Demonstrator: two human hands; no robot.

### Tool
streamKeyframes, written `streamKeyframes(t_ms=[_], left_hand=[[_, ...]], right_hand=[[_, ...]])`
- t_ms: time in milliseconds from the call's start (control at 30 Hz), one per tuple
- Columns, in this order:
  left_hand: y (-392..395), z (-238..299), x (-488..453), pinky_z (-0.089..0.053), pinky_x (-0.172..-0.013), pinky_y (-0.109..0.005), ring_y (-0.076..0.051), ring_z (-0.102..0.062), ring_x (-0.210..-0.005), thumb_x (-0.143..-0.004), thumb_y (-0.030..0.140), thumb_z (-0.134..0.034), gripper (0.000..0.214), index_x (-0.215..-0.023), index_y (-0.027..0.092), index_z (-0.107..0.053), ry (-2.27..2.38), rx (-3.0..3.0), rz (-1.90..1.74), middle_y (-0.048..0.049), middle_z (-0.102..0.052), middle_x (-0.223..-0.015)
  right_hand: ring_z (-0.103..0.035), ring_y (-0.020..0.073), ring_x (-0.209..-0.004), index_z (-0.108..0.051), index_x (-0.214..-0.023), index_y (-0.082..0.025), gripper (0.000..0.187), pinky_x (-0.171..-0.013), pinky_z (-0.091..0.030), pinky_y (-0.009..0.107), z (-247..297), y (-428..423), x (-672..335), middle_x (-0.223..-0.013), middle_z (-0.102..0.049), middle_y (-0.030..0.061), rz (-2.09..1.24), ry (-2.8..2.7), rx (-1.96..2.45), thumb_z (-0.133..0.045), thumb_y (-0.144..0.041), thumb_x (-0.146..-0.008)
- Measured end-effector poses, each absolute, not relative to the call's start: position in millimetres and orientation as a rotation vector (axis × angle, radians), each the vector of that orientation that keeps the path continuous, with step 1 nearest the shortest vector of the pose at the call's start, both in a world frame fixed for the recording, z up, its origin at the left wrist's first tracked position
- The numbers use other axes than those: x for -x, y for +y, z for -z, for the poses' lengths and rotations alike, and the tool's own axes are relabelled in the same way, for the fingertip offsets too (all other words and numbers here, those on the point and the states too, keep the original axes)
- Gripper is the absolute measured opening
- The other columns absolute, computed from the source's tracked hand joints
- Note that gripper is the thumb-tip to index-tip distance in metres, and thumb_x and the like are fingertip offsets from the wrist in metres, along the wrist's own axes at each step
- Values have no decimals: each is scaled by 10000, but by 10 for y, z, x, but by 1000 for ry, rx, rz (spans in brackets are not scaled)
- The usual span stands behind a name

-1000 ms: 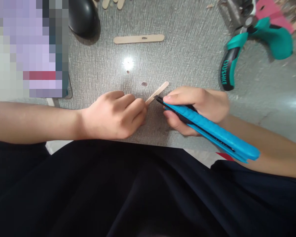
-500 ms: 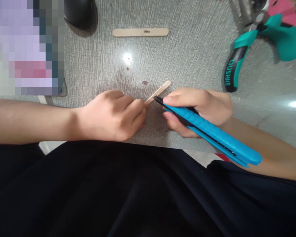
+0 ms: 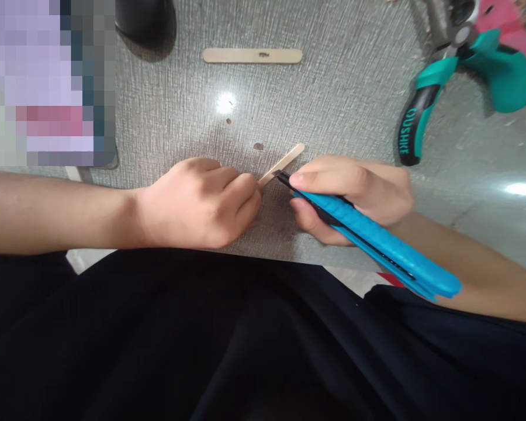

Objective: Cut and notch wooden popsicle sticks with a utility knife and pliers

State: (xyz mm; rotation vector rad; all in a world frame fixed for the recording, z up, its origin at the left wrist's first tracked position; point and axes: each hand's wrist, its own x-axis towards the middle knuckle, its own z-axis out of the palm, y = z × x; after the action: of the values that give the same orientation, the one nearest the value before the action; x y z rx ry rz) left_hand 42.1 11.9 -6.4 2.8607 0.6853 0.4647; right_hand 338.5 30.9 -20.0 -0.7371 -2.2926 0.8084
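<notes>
My left hand [image 3: 206, 202] is closed around the lower end of a pale wooden craft stick [image 3: 289, 159], whose rounded far end points up and to the right. The end inside my fist is hidden. My right hand [image 3: 350, 190] grips a blue utility knife [image 3: 377, 242] with a black slider section, its handle slanting down to the right over my forearm. The knife's short blade meets the edge of the stick, just beyond my left fingers. Whether the blade has cut into the wood cannot be made out.
Another craft stick [image 3: 252, 55] with a small dark mark lies flat farther up the table [image 3: 333, 88]. Teal-and-black pliers [image 3: 421, 117] rest at the upper right beside a pink piece [image 3: 504, 26]. A black rounded object [image 3: 146, 20] stands at the upper left, near a pixelated area.
The hands, stick and knife tip hold almost the same places. The knife's rear end has shifted very slightly to the left. The view itself has moved a little.
</notes>
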Motion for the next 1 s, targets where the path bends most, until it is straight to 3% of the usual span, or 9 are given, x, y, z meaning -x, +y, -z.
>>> streamKeyframes(t_ms=[167, 367, 600, 733, 1000], left_hand=[[114, 55, -415, -457, -549, -330, -167, -632, -668, -1172, 194, -628, 237, -960, 175, -730, 679, -2845, -493, -13, -638, -787], [110, 44, -435, -461, -530, -335, -174, -615, -653, -1166, 156, -602, 247, -962, 175, -741, 660, -2946, -473, -13, -615, -756], [115, 45, -448, -435, -517, -346, -189, -619, -660, -1151, 148, -613, 262, -928, 175, -748, 666, -2897, -471, -33, -644, -771], [121, 33, -455, -426, -505, -351, -185, -602, -633, -1163, 143, -597, 289, -927, 170, -761, 679, -2902, -452, -37, -647, -762], [146, 25, -475, -422, -507, -344, -168, -604, -605, -1184, 132, -568, 360, -872, 170, -743, 710, -2905, -544, -28, -663, -736]], right_hand=[[-817, 201, -754, -704, -1385, -409, 342, -615, -680, 347, 146, 304, -3336, -972, -836, -34, -749, -2370, 776, -693, -220, -1100], [-706, 174, -657, -715, -1499, -426, 526, -594, -598, 311, 162, 317, -3249, -951, -811, -25, -777, -2285, 760, -655, -142, -1059], [-823, 231, -728, -757, -1390, -395, 415, -596, -653, 355, 203, 346, -3325, -994, -867, -14, -803, -2290, 767, -723, -208, -1021], [-835, 241, -738, -741, -1460, -361, 474, -584, -660, 375, 194, 374, -3393, -1076, -895, 17, -869, -2244, 780, -771, -219, -1010], [-816, 247, -761, -741, -1495, -414, 472, -617, -653, 389, 181, 387, -3388, -931, -841, -25, -845, -2296, 731, -759, -243, -1056]])
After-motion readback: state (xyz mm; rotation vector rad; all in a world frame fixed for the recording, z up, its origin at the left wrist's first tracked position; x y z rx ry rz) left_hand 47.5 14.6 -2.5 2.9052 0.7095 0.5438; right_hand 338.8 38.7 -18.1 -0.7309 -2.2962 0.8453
